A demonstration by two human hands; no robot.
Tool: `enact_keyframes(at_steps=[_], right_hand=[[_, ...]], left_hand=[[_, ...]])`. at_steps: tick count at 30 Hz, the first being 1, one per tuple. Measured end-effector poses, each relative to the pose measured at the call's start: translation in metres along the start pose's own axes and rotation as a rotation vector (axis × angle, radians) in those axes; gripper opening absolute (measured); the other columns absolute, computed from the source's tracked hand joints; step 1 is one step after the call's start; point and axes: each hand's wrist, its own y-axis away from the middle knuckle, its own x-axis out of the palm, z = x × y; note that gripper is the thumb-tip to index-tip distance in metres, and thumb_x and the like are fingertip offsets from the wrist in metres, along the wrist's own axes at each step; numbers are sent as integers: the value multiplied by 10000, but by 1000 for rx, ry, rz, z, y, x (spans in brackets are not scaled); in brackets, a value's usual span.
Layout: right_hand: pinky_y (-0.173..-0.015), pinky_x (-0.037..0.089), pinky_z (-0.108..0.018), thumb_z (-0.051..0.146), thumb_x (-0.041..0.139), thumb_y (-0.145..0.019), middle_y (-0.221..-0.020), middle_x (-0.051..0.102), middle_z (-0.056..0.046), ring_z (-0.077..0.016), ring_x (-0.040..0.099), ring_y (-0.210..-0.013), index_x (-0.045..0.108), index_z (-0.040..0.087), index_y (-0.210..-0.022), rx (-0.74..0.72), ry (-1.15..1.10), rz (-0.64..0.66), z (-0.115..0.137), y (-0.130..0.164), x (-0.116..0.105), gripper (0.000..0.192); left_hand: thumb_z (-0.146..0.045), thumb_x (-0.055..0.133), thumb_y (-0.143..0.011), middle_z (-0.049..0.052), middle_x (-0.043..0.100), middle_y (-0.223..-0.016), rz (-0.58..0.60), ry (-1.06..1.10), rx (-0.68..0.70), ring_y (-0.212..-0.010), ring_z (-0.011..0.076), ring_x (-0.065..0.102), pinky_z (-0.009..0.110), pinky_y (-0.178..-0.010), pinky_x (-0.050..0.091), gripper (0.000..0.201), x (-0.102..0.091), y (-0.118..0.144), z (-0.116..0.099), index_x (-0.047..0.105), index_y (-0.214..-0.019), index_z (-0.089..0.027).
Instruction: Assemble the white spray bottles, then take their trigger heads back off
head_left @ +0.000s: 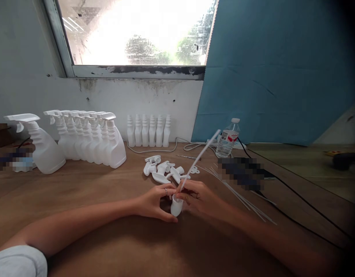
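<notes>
Low over the table, my left hand is closed round a white spray head, with a ring on one finger. The collar end of the spray head faces up. A thin white dip tube slants up and to the right from that collar, pinched near its lower end by the fingers of my right hand. Whether the tube's tip sits inside the collar is hidden by my fingers. Just beyond my hands lies a pile of white spray heads, with small white rings beside it.
Assembled white spray bottles stand in a row at left, one apart. Several headless bottles line the wall. Loose dip tubes, a water bottle and black cables lie at right.
</notes>
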Motion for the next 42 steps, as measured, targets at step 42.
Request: enact_keyframes(at_steps=[42], right_hand=[[-719,520,-316,133,609,-822,-984,628,-117,-202,638,-834,501,171,-1076,-551,862,-444,-18,14,-79,278]], left_hand=[[-223,641,-815,120,456,-1357,-579,-400,-316,-908,177,642,350,-924,493,330,-126,-172,95,578,-1131,-154]])
